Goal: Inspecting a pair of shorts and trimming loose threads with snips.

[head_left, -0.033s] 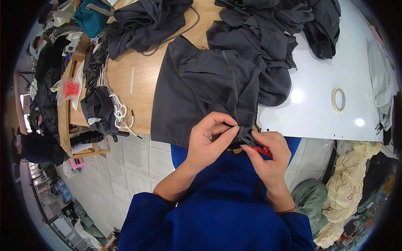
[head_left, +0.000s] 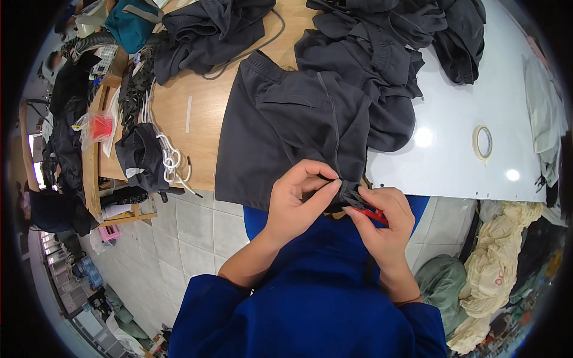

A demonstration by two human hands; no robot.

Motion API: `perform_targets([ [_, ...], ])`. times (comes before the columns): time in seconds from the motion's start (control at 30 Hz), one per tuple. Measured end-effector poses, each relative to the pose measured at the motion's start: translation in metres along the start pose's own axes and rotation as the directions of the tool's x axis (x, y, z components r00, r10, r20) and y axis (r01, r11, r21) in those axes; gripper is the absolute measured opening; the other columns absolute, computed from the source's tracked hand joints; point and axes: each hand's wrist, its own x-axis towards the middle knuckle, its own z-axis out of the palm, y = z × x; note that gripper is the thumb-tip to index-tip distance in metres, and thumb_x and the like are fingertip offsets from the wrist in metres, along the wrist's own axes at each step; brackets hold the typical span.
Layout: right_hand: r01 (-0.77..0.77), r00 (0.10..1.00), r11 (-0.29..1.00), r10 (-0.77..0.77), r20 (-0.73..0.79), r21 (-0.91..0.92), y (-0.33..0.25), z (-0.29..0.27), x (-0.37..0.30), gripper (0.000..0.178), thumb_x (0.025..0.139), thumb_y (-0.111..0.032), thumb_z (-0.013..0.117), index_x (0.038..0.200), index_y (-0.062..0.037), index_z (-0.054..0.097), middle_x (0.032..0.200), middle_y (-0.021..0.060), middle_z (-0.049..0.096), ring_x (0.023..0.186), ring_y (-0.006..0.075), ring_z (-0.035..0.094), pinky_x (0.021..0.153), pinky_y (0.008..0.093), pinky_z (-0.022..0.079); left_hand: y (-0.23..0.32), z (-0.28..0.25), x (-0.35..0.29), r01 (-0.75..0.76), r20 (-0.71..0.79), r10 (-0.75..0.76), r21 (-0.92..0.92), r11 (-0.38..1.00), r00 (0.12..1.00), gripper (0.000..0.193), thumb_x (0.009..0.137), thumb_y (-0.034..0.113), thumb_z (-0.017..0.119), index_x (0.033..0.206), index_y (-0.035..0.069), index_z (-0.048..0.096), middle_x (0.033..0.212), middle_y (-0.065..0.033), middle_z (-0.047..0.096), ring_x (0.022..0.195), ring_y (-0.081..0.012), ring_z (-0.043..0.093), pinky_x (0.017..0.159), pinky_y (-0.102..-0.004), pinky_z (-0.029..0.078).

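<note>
Dark grey shorts (head_left: 286,131) lie over the table's front edge, with a pocket slit and a thin piped seam showing. My left hand (head_left: 304,194) is closed, pinching a gathered, elastic-looking edge of the shorts between thumb and forefinger. Close beside it, my right hand (head_left: 385,221) grips red-handled snips (head_left: 376,216). Their dark jaws point left at the pinched edge and appear to touch it. Exactly what sits between the jaws is too small to tell.
More dark grey garments (head_left: 388,71) are heaped behind the shorts, with another pile (head_left: 209,36) at far left. A tape roll (head_left: 482,142) lies on the white tabletop at right. White cords (head_left: 172,158) hang by the left edge. Cream fabric (head_left: 495,262) is bundled at lower right.
</note>
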Motion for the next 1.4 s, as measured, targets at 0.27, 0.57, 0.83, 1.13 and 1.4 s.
perform_targets([
  [0.27,0.049,0.999,0.997,-0.049,0.009,-0.057,0.000,0.001,0.002,0.031,0.058,-0.004,0.081,0.086,-0.0058,0.068,0.075,0.0061,0.061,0.061,0.0191,0.054,0.055,0.0280,0.041,0.002,-0.001,-0.002,0.030,0.027,-0.031,0.020,0.999,0.999,0.016,0.087,-0.002,0.058,0.102,-0.001,0.053,0.082,-0.0059,0.065,0.075,-0.0044,0.060,0.062,-0.0152,0.042],
  [0.57,-0.522,0.853,0.733,0.460,0.248,0.435,0.006,0.009,0.005,0.024,0.075,-0.005,0.075,0.095,-0.0005,0.063,0.072,0.0007,0.060,0.065,0.0043,0.051,0.057,0.0187,0.041,0.001,-0.003,0.001,0.045,-0.013,-0.045,-0.010,0.999,0.999,0.017,0.086,-0.005,0.058,0.102,-0.001,0.053,0.086,-0.0071,0.065,0.073,-0.0044,0.057,0.065,-0.0150,0.041],
  [0.83,-0.641,0.741,0.367,0.526,0.418,0.674,0.027,0.006,0.015,0.014,0.085,-0.013,0.067,0.090,-0.0007,0.061,0.077,-0.0026,0.057,0.068,0.0027,0.046,0.063,0.0178,0.037,-0.010,-0.036,0.009,-0.119,-0.238,0.223,0.385,0.915,0.945,0.029,0.085,0.008,0.062,0.110,0.003,0.049,0.093,-0.0034,0.054,0.078,-0.0067,0.048,0.070,-0.0202,0.039],
  [1.13,-0.529,0.828,0.395,0.434,0.355,0.751,0.030,0.004,0.015,0.012,0.085,-0.012,0.066,0.082,-0.0026,0.059,0.073,-0.0042,0.053,0.066,0.0033,0.044,0.061,0.0190,0.035,-0.027,-0.048,-0.005,0.318,0.014,-0.377,0.508,0.801,0.926,0.034,0.091,0.022,0.058,0.112,-0.002,0.051,0.096,-0.0089,0.065,0.085,-0.0156,0.062,0.073,-0.0268,0.048],
  [1.4,-0.603,0.758,0.644,0.646,0.087,0.470,0.065,0.032,0.021,0.026,0.087,-0.019,0.066,0.069,-0.0044,0.053,0.062,-0.0064,0.045,0.059,0.0036,0.037,0.054,0.0200,0.032,-0.024,-0.031,-0.014,0.137,0.175,-0.016,-0.704,0.697,0.984,0.041,0.098,0.023,0.041,0.131,-0.002,0.039,0.127,-0.0143,0.052,0.116,-0.0263,0.052,0.102,-0.0410,0.038],
])
